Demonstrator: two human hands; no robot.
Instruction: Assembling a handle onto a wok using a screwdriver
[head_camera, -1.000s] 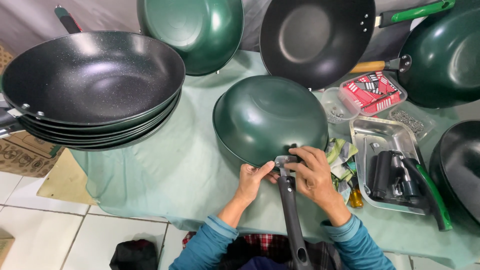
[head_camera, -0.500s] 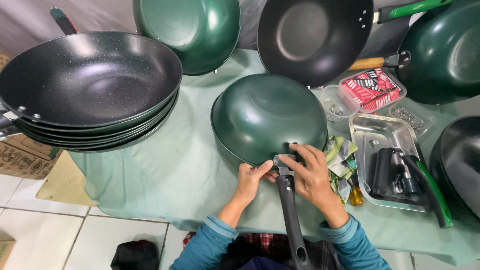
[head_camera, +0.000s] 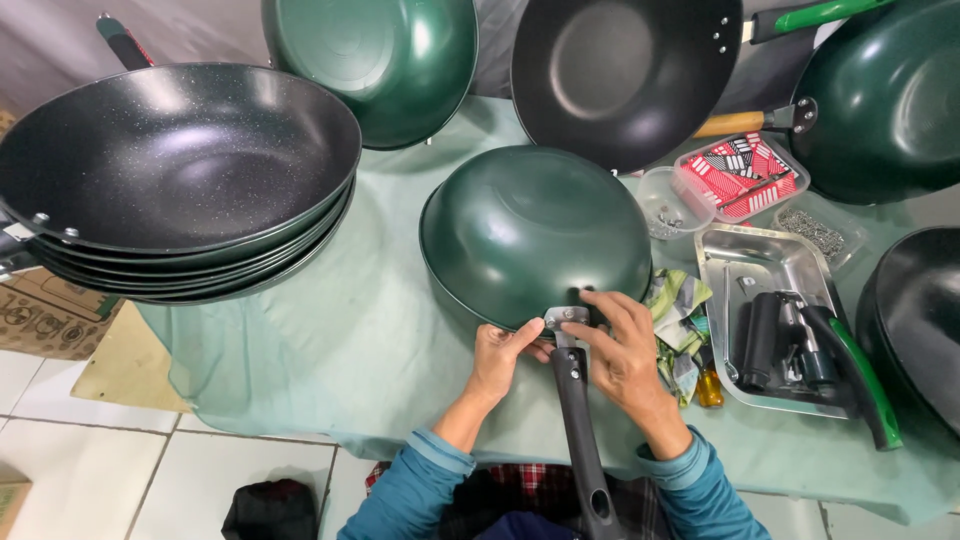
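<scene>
Wok (head_camera: 535, 235): I judge it heavy, rigid, slick; inverted, centre.
Handle (head_camera: 578, 420): best hold.
Left hand (head_camera: 497, 358): fingers pinching bracket (head_camera: 565, 318).
Right hand (head_camera: 625, 352): fingers steadying handle's far end.

red patterned packet (head_camera: 742, 172) in tub, cardboard box (head_camera: 45, 315) — left

Handle bracket (head_camera: 566, 318) under fingers (head_camera: 610, 310); screws unclear

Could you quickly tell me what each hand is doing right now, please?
Left hand: fingers pinched on the metal bracket at the rim of the upturned green wok.
Right hand: fingertips pressing the same bracket, above the black handle.
</scene>
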